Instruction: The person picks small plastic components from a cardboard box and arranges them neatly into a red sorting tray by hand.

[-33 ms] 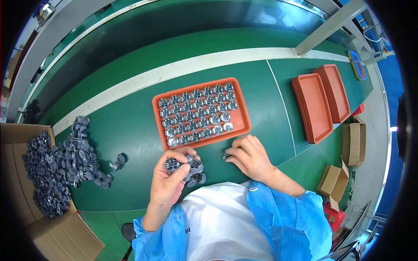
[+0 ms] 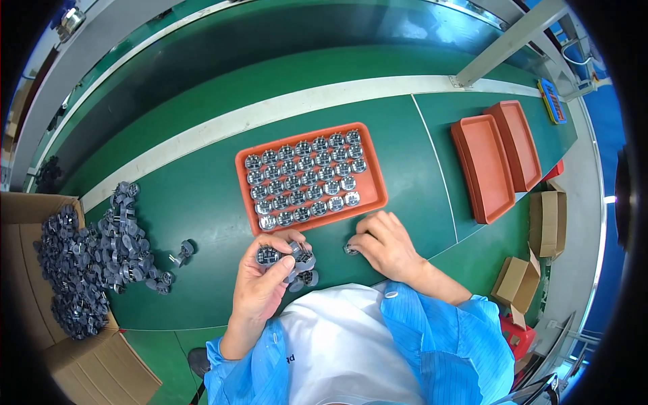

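My left hand (image 2: 264, 273) is closed around several round grey plug parts (image 2: 302, 255) with metal pins, in front of the orange tray. One of these parts shows its dark inner face (image 2: 268, 255) beside my fingers. My right hand (image 2: 388, 248) is just below the tray's front right, its fingertips pinching a single round grey part (image 2: 350, 249) low over the green table. In the orange tray (image 2: 372, 191), similar round parts (image 2: 308, 178) stand in rows, faces up and pins toward the far side. Bare tray bottom shows at its right end.
A cardboard box (image 2: 17, 233) at the left has a heap of loose grey parts (image 2: 125, 246) spilling onto the table. One loose part (image 2: 182, 253) lies apart from it. Stacked orange trays (image 2: 487, 169) stand at the right. Small cardboard boxes (image 2: 518, 283) are beyond the table's right edge.
The part at my right fingertips shows a little more of its round face. My left hand has stayed in place.
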